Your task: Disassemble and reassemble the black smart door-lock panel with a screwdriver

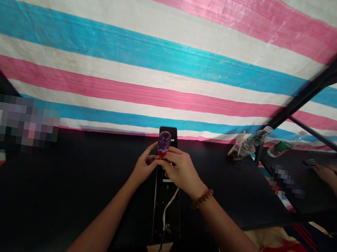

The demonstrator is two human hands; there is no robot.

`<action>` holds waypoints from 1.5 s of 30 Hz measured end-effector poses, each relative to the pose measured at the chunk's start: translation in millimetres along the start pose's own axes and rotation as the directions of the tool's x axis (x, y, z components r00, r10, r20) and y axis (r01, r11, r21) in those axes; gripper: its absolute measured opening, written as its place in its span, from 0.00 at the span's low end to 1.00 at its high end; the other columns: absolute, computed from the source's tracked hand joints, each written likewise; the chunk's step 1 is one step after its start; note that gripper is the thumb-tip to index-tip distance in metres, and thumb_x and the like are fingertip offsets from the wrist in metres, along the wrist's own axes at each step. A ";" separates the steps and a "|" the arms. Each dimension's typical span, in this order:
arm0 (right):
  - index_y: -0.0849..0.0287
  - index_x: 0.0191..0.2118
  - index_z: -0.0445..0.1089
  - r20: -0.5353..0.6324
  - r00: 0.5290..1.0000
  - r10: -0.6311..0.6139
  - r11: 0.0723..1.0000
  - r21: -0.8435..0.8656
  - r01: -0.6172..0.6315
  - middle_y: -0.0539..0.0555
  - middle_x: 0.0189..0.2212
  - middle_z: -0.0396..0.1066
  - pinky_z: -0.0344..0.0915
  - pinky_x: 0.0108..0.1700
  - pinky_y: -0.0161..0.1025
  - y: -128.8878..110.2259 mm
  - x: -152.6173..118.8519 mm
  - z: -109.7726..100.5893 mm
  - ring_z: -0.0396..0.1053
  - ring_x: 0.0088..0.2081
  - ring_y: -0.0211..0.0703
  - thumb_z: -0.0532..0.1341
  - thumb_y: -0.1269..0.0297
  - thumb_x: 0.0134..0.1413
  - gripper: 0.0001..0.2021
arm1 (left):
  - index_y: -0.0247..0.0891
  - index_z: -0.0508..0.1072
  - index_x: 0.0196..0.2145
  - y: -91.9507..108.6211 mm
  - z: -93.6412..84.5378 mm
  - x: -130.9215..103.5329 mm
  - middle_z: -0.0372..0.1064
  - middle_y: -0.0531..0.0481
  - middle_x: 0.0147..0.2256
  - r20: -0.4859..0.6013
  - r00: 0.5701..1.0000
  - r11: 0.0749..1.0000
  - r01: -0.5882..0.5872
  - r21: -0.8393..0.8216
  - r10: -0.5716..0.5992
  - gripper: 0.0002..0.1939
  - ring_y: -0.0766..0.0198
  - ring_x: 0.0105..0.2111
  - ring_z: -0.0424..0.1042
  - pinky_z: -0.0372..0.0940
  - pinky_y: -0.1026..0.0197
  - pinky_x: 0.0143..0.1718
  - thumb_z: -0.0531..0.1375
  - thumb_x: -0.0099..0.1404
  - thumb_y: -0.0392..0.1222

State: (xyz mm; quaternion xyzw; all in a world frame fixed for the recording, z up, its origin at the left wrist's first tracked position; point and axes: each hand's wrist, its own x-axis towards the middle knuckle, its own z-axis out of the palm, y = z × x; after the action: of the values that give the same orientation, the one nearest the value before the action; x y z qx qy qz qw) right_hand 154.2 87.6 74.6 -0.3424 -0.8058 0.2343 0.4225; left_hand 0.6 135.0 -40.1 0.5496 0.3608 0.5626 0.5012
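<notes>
Together, the left hand [143, 166] and right hand [184, 172], angled inward, pinch the purple-handled tool [163, 142] over the black panel [159, 203].

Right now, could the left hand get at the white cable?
Probably yes: the left hand is near the screwdriver, but most of the white cable lies uncovered on the black panel, with nothing visible between.

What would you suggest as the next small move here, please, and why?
I would probably check that the screwdriver's tip is seated before turning it. The purple handle stands over the black panel, the left hand and right hand are gathered at its red end, and the tip cannot be seen.
</notes>
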 end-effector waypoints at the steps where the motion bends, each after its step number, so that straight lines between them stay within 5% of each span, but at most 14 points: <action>1: 0.57 0.36 0.77 -0.001 1.000 -0.012 1.000 -0.012 0.012 0.56 0.38 0.75 0.70 0.45 0.38 -0.1 -1.5 1.0 0.74 0.41 0.44 0.60 0.68 0.65 0.08 | 0.34 0.65 0.63 0.3 -0.1 -0.1 0.78 0.48 0.32 -0.008 1.000 1.000 -0.001 0.005 0.001 0.40 0.59 0.31 0.76 0.70 0.60 0.34 0.68 0.56 0.48; 8: 0.58 0.41 0.74 0.085 0.995 -0.049 0.998 -0.039 0.053 0.56 0.38 0.75 0.69 0.46 0.40 4.3 -4.2 4.8 0.73 0.41 0.44 0.55 0.70 0.67 0.10 | 0.33 0.66 0.62 -2.5 -2.5 -0.2 0.78 0.47 0.32 -0.001 1.000 0.999 0.000 0.032 0.001 0.38 0.57 0.31 0.77 0.71 0.60 0.33 0.68 0.55 0.46; 17: 0.57 0.39 0.79 -0.127 0.992 0.027 0.996 0.086 -0.016 0.55 0.37 0.76 0.71 0.44 0.39 6.5 -3.2 8.3 0.74 0.39 0.44 0.63 0.63 0.63 0.07 | 0.32 0.64 0.64 -8.5 -2.3 0.1 0.80 0.42 0.38 0.004 0.999 0.999 -0.032 0.029 0.032 0.40 0.53 0.38 0.79 0.73 0.56 0.40 0.68 0.58 0.51; 25: 0.58 0.36 0.74 -0.124 0.986 0.110 0.990 0.104 -0.098 0.52 0.30 0.73 0.69 0.36 0.35 1.4 -7.3 12.2 0.71 0.32 0.40 0.59 0.67 0.62 0.06 | 0.34 0.62 0.65 -10.9 -3.0 -2.6 0.80 0.45 0.36 0.005 1.000 0.998 0.028 0.048 -0.028 0.41 0.56 0.35 0.80 0.73 0.59 0.36 0.68 0.59 0.52; 32: 0.56 0.34 0.72 -0.161 0.942 0.293 0.882 0.426 -0.202 0.51 0.30 0.74 0.71 0.35 0.36 3.5 -8.3 22.3 0.74 0.32 0.42 0.66 0.63 0.56 0.04 | 0.37 0.70 0.60 3.4 -2.0 -9.0 0.76 0.38 0.51 -0.026 0.997 0.976 -0.067 0.208 0.074 0.30 0.59 0.36 0.79 0.74 0.60 0.36 0.65 0.62 0.48; 37: 0.57 0.39 0.74 -0.053 0.980 0.190 0.955 0.244 -0.171 0.54 0.34 0.76 0.71 0.40 0.38 -2.3 -10.2 8.1 0.74 0.35 0.42 0.55 0.66 0.65 0.10 | 0.40 0.80 0.48 14.7 -6.5 -39.4 0.66 0.37 0.62 -0.002 0.993 0.905 -0.109 0.410 0.120 0.14 0.58 0.38 0.81 0.75 0.58 0.41 0.61 0.66 0.42; 41: 0.56 0.45 0.71 -0.103 0.968 0.230 0.939 0.287 -0.192 0.54 0.37 0.77 0.72 0.42 0.39 -3.6 -9.0 13.9 0.76 0.38 0.42 0.57 0.66 0.64 0.07 | 0.40 0.82 0.44 24.4 1.5 -58.3 0.73 0.39 0.56 -0.076 0.991 0.881 -0.061 0.468 0.109 0.12 0.60 0.34 0.81 0.75 0.58 0.41 0.63 0.64 0.40; 45: 0.56 0.37 0.70 -0.189 0.923 0.335 0.888 0.390 -0.242 0.52 0.31 0.77 0.73 0.39 0.38 -2.4 -8.8 26.4 0.76 0.33 0.43 0.64 0.63 0.59 0.04 | 0.39 0.83 0.41 34.8 9.6 -56.8 0.78 0.42 0.49 -0.118 0.990 0.890 -0.015 0.456 0.077 0.10 0.60 0.33 0.80 0.75 0.59 0.38 0.63 0.64 0.41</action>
State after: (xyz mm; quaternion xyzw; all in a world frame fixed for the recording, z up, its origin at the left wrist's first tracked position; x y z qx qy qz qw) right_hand 134.7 77.1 57.5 -0.4030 -0.6290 0.3929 0.5363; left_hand -1.8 70.8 -20.2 0.6212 0.5017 0.5099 0.3201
